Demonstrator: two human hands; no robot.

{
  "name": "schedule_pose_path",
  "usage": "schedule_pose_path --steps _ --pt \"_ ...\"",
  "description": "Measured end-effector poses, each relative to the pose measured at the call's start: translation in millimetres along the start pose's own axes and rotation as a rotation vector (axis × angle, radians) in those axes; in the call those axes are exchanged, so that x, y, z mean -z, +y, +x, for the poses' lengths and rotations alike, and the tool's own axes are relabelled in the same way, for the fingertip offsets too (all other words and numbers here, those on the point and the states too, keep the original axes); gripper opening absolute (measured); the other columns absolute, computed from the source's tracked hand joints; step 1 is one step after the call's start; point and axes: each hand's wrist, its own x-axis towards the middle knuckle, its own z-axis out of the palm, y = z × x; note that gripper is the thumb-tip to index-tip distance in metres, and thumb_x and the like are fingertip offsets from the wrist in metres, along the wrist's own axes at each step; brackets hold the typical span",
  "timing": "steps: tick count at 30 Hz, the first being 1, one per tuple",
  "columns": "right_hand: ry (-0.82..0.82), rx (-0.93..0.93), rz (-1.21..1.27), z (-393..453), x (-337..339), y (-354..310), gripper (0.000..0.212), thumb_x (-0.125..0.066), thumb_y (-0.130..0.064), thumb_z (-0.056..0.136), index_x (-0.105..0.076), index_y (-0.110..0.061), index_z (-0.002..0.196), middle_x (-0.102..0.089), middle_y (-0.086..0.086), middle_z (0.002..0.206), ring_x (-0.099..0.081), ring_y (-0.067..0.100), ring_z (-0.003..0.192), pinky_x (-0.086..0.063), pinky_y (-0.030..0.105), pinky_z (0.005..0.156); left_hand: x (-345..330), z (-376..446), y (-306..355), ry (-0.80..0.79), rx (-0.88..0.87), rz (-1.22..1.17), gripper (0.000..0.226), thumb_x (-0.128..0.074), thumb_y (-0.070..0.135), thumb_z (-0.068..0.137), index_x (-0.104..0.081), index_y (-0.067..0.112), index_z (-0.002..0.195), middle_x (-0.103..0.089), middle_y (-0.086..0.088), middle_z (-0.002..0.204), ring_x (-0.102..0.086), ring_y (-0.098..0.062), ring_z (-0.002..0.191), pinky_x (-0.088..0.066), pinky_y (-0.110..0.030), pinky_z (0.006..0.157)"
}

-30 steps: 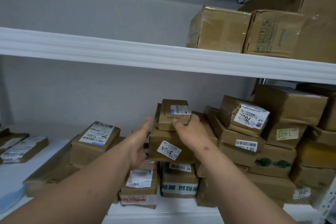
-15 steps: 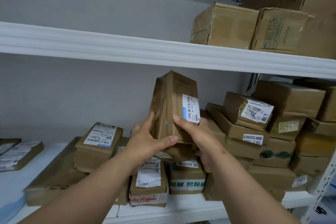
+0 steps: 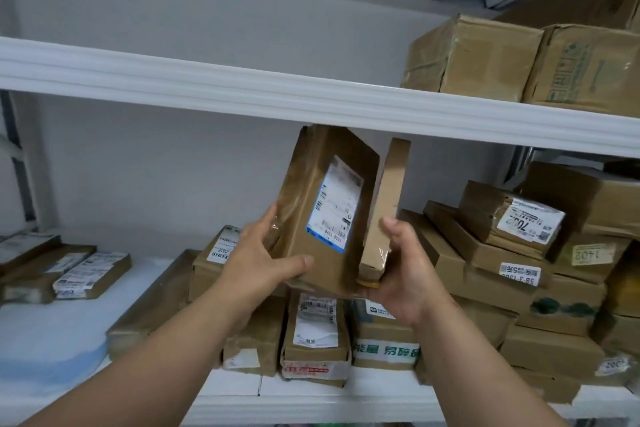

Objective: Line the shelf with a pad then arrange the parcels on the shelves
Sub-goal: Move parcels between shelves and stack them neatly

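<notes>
At frame centre, a labelled brown parcel (image 3: 325,215) is gripped upright by the left hand (image 3: 263,260), fingers wrapped round its lower edge. Just right, a thinner parcel (image 3: 384,211) is clasped by the right hand (image 3: 405,274). Stacked parcels (image 3: 485,253) are seen on the white shelf (image 3: 346,388) behind, and a pale pad (image 3: 52,340) at lower left.

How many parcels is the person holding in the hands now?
2. The larger parcel, with a blue-edged label, is in the left hand; the slimmer parcel stands beside it in the right hand. None seems hidden behind them.
</notes>
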Motion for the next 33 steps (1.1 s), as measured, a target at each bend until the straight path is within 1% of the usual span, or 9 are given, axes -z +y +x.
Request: schedule_pose_path --steps 2,7,11,14,18,20,24,29,33 --pt "-0.088 -0.063 0.118 -4 -4 -2 0.062 -0.063 -0.053 0.073 -0.065 -0.016 0.123 -0.069 0.018 0.120 -0.063 0.036 0.113 -0.043 0.060 0.101 16 -5 -5 0.021 0.117 -0.338 0.078 -0.079 0.009 0.071 -0.049 0.028 0.140 -0.070 -0.002 0.118 -0.071 -0.019 0.097 -0.056 -0.036 0.081" --pt "-0.199 -0.209 0.175 -10 -22 0 0.074 -0.054 -0.064 0.069 -0.064 -0.017 0.126 -0.057 0.023 0.124 -0.054 0.038 0.104 -0.048 0.049 0.082 57 -29 -21 0.183 0.355 -0.826 0.060 -0.069 0.023 0.068 -0.062 0.008 0.126 -0.075 -0.017 0.104 -0.070 -0.033 0.089 -0.054 -0.048 0.083" --pt "-0.259 -0.252 0.118 -15 -41 8 0.068 -0.049 -0.066 0.074 -0.063 -0.021 0.123 -0.057 0.025 0.127 -0.055 0.039 0.107 -0.046 0.056 0.093 84 -57 -25 0.313 0.372 -0.828 0.060 -0.069 0.023 0.069 -0.061 0.010 0.127 -0.073 -0.019 0.111 -0.069 -0.036 0.096 -0.054 -0.049 0.078" --pt "-0.286 -0.296 0.132 -17 -56 21 0.067 -0.052 -0.065 0.070 -0.068 -0.021 0.118 -0.060 0.025 0.127 -0.055 0.040 0.113 -0.040 0.064 0.101 99 -76 -28 0.386 0.335 -0.794 0.043 -0.065 0.023 0.076 -0.066 0.013 0.118 -0.076 -0.015 0.098 -0.071 -0.031 0.078 -0.055 -0.045 0.075" --pt "-0.323 -0.350 0.085 -17 -88 50 0.068 -0.054 -0.064 0.069 -0.067 -0.021 0.120 -0.064 0.023 0.121 -0.057 0.040 0.107 -0.038 0.067 0.102 120 -100 -33 0.462 0.346 -0.767 0.023 -0.059 0.021 0.090 -0.066 0.016 0.111 -0.077 -0.012 0.091 -0.071 -0.028 0.076 -0.055 -0.042 0.070" --pt "-0.340 -0.374 0.033 -16 -111 64 0.064 -0.055 -0.063 0.068 -0.071 -0.019 0.112 -0.067 0.023 0.115 -0.057 0.038 0.104 -0.040 0.066 0.101 137 -108 -38 0.491 0.351 -0.763 0.026 -0.060 0.023 0.090 -0.066 0.016 0.114 -0.077 -0.012 0.096 -0.071 -0.030 0.083 -0.055 -0.041 0.070" --pt "-0.373 -0.382 -0.083 -4 -166 93 0.071 -0.061 -0.065 0.064 -0.070 -0.017 0.116 -0.069 0.020 0.109 -0.059 0.035 0.100 -0.042 0.066 0.099 184 -113 -44 0.561 0.324 -0.766 0.032 -0.061 0.025 0.091 -0.064 0.020 0.123 -0.076 -0.012 0.105 -0.069 -0.032 0.097 -0.050 -0.049 0.099" --pt "-0.348 -0.363 -0.135 18 -249 129 0.067 -0.061 -0.064 0.071 -0.068 -0.016 0.118 -0.066 0.017 0.107 -0.060 0.032 0.102 -0.045 0.063 0.098 253 -104 -55 0.623 0.280 -0.733 0.037 -0.060 0.025 0.093 -0.059 0.031 0.130 -0.076 -0.005 0.108 -0.073 -0.026 0.095 -0.056 -0.036 0.072" --pt "-0.179 -0.370 -0.185 40 -303 158 0.081 -0.067 -0.074 0.059 -0.065 -0.020 0.119 -0.068 0.011 0.113 -0.060 0.031 0.109 -0.046 0.054 0.096 283 -96 -67 0.559 0.336 -0.615 0.046 -0.065 0.024 0.091 -0.052 0.050 0.126 -0.076 0.006 0.106 -0.074 -0.021 0.095 -0.057 -0.043 0.090"
